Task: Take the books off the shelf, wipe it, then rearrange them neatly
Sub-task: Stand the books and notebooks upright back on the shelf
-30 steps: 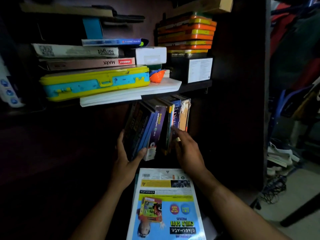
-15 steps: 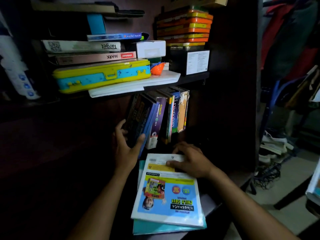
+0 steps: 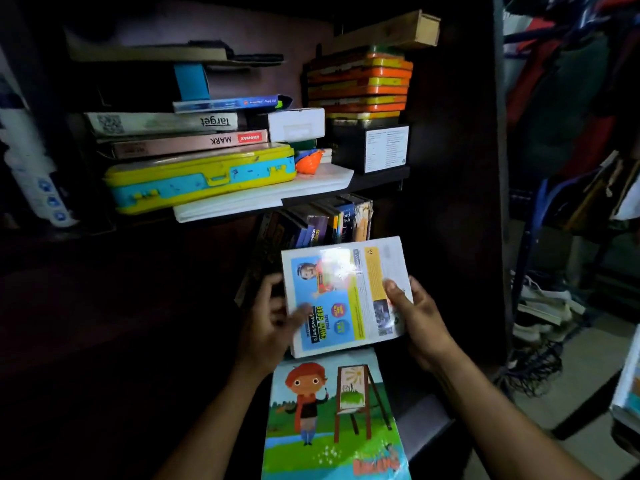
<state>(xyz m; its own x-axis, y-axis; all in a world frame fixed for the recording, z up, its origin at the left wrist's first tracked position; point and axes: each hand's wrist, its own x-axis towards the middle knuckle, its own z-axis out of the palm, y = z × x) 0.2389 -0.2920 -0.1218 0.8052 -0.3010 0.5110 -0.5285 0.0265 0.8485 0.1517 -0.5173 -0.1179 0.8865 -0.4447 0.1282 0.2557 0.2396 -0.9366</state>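
I hold a glossy blue, yellow and white puzzle book [image 3: 344, 296] up in front of the lower shelf. My left hand [image 3: 273, 327] grips its left edge with the thumb on the cover. My right hand [image 3: 417, 320] grips its right edge. Below it, a drawing book [image 3: 332, 420] with a red-haired cartoon painter on the cover lies flat on a dark surface. Behind the raised book, a row of upright books [image 3: 332, 223] leans left on the lower shelf, with only their tops showing.
The upper shelf [image 3: 374, 183] carries a yellow and blue case [image 3: 201, 178], flat books, a white box [image 3: 294, 124], a black box and a stack of orange and yellow tins [image 3: 360, 84]. Clothes, shoes and cables lie to the right.
My right hand left the upright books and took hold of the puzzle book. My left hand let go of the upright books too. Both lifted and turned it, uncovering the drawing book.
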